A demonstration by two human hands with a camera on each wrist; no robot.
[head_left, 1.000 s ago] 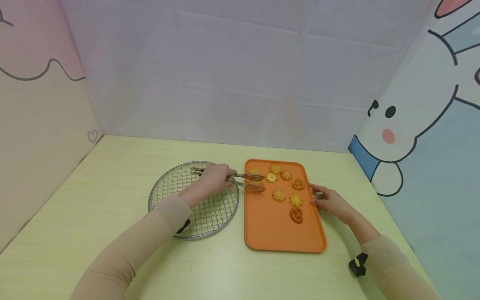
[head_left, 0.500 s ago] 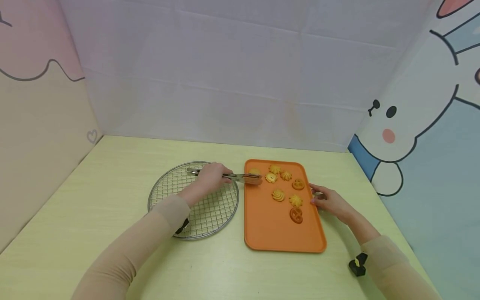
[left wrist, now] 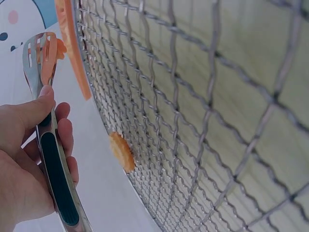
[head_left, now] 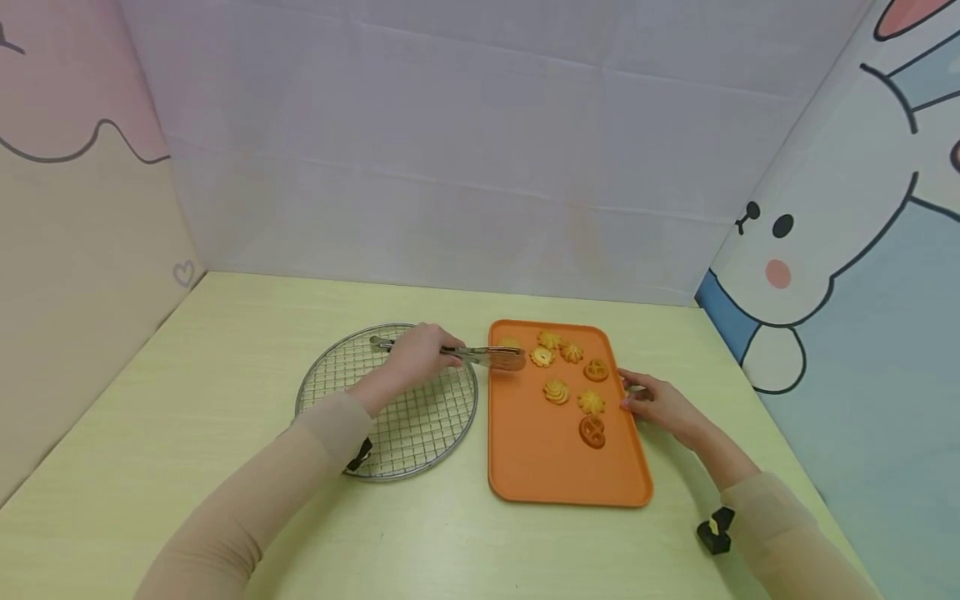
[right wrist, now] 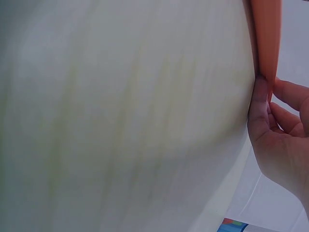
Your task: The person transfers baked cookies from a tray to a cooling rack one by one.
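Observation:
My left hand (head_left: 420,352) grips metal tongs (head_left: 480,356) over the right part of a round wire rack (head_left: 420,429). The tongs' tips are closed on a cookie (head_left: 510,360) above the far left corner of an orange tray (head_left: 555,467). In the left wrist view the tongs (left wrist: 41,63) pinch that cookie (left wrist: 59,48), with my left hand (left wrist: 29,164) round the handle and the rack (left wrist: 193,121) below. Several piped cookies (head_left: 557,390) lie on the tray's far half. My right hand (head_left: 656,404) pinches the tray's right rim (right wrist: 268,43) between thumb (right wrist: 259,104) and fingers.
The yellow-green table (head_left: 225,350) is boxed in by pale walls at the back and left, and by a rabbit-print panel (head_left: 825,250) on the right. A small orange-brown piece (left wrist: 120,152) shows by the rack's rim. A black strap clip (head_left: 714,532) sits on my right wrist.
The tongs were open around a cookie at the tray's far left corner. They have closed on it and drawn slightly left. My right hand has stayed at the tray's rim.

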